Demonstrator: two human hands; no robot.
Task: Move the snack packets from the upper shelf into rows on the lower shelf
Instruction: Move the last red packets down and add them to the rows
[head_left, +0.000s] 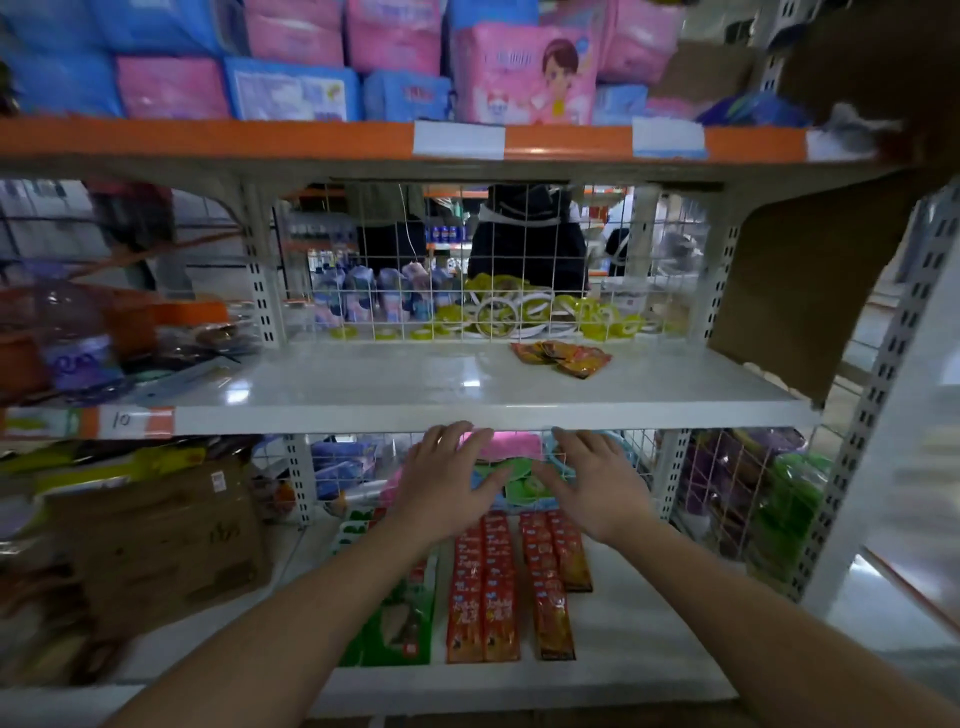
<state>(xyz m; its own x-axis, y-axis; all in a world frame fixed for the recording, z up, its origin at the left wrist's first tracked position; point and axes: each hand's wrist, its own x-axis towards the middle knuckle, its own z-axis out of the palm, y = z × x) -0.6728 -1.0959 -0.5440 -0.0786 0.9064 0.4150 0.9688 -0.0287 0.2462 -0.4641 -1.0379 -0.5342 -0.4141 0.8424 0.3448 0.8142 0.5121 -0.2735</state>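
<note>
Your left hand (445, 480) and right hand (595, 486) hover with fingers (452, 441) apart, holding nothing, just below the front edge of the upper shelf (363, 384). A few snack packets (562, 357) lie at 1 o'clock. The packet rows (491, 587) are at 6 o'clock on the lower shelf (654, 629).

A shop: metal shelves (467, 395) stocked with packaged goods (524, 73) and price labels (460, 139).

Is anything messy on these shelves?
Yes. The red and yellow snack packets on the white upper shelf lie in a jumbled heap, unlike the neat rows of red packets on the lower shelf.
</note>
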